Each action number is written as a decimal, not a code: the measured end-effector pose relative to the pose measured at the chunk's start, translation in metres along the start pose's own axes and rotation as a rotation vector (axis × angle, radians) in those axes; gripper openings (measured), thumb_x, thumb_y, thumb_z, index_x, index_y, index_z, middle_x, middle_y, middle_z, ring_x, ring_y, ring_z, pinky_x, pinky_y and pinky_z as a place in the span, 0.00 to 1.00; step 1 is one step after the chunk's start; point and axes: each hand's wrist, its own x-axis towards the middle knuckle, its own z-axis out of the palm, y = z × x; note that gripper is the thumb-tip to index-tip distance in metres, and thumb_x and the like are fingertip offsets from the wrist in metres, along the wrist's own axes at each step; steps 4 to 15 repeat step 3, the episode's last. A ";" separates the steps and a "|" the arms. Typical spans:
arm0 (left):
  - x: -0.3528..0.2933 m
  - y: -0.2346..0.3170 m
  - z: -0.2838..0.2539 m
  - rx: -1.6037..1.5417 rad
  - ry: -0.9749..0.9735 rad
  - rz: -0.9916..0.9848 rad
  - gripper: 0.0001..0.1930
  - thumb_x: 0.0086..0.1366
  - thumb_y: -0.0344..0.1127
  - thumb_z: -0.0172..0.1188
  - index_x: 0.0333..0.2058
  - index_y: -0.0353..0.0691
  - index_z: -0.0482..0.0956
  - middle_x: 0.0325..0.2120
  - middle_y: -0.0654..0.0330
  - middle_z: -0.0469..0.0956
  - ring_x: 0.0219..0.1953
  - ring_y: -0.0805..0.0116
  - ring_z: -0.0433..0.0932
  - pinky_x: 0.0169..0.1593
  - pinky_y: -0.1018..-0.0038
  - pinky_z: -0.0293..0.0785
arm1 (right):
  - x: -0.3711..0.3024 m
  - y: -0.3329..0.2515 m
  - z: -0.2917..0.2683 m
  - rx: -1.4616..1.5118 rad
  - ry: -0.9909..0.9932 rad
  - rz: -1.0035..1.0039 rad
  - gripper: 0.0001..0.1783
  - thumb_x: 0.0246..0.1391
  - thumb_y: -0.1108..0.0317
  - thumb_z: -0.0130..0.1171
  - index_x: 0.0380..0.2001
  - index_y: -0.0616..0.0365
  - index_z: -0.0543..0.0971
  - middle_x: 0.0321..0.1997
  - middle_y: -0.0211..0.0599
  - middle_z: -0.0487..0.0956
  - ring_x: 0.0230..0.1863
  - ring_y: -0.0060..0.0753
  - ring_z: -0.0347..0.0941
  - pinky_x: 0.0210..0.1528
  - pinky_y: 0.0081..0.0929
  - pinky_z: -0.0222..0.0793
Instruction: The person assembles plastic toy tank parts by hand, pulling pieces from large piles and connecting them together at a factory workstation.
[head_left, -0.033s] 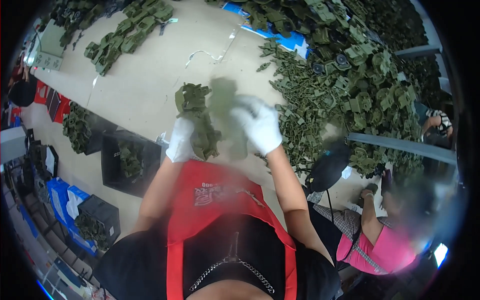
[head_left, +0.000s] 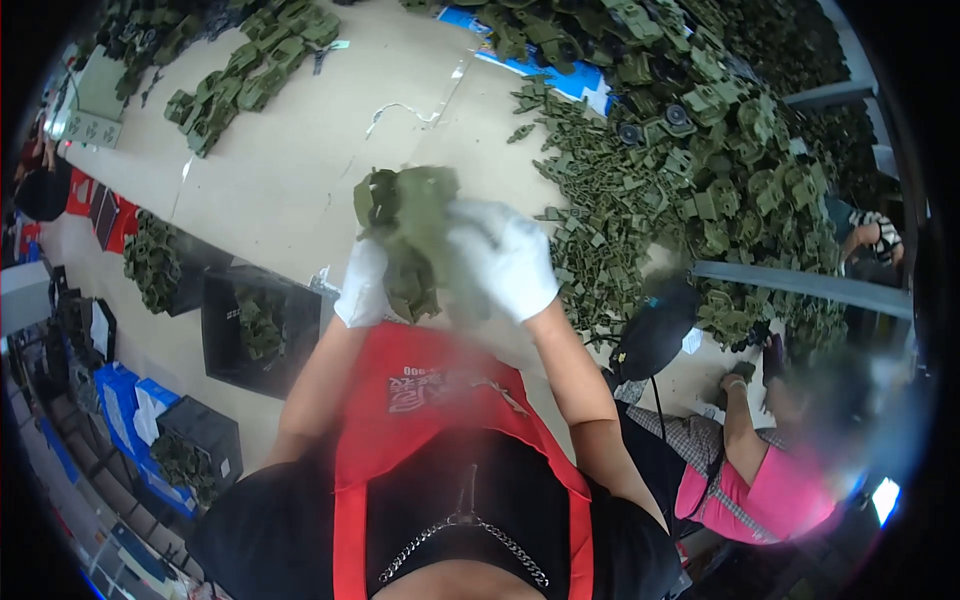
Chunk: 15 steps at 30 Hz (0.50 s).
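Note:
My left hand (head_left: 362,283), in a white glove, grips the left side of an olive-green plastic toy vehicle part (head_left: 412,297) held above the table. My right hand (head_left: 508,258), also gloved, holds a second flat green plastic piece (head_left: 428,195). This piece lies over the upper right of the first one, and motion blurs it. Whether the two are joined or only touching I cannot tell. The fingers of both hands are closed, though the right fingertips are smeared. To the right of my right hand spreads a pile of small green plastic parts (head_left: 600,215).
Larger green vehicle bodies (head_left: 740,190) are heaped at the far right. A row of assembled-looking green vehicles (head_left: 255,70) sits at the far left. Black crates (head_left: 245,375) holding green parts stand left, below the table. A co-worker in pink (head_left: 760,495) sits at the right, beside a grey bar (head_left: 800,288).
My right hand has moved slightly left with its green piece. That piece now overlaps the part in my left hand, where before there was a gap between their upper ends.

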 end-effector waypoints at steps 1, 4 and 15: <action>0.002 -0.007 -0.002 0.001 -0.019 -0.006 0.31 0.63 0.54 0.55 0.57 0.37 0.64 0.45 0.54 0.74 0.41 0.62 0.78 0.46 0.64 0.78 | -0.004 -0.015 0.001 -0.167 -0.015 -0.044 0.16 0.48 0.68 0.63 0.42 0.52 0.78 0.37 0.36 0.82 0.34 0.40 0.80 0.37 0.34 0.77; 0.007 -0.018 0.006 0.011 0.034 0.134 0.43 0.60 0.63 0.57 0.64 0.42 0.54 0.47 0.53 0.75 0.43 0.58 0.78 0.48 0.57 0.78 | -0.007 -0.033 -0.001 -0.272 -0.122 0.033 0.19 0.46 0.63 0.64 0.44 0.49 0.77 0.42 0.36 0.81 0.37 0.44 0.80 0.41 0.40 0.77; 0.007 -0.018 0.006 0.011 0.034 0.134 0.43 0.60 0.63 0.57 0.64 0.42 0.54 0.47 0.53 0.75 0.43 0.58 0.78 0.48 0.57 0.78 | -0.007 -0.033 -0.001 -0.272 -0.122 0.033 0.19 0.46 0.63 0.64 0.44 0.49 0.77 0.42 0.36 0.81 0.37 0.44 0.80 0.41 0.40 0.77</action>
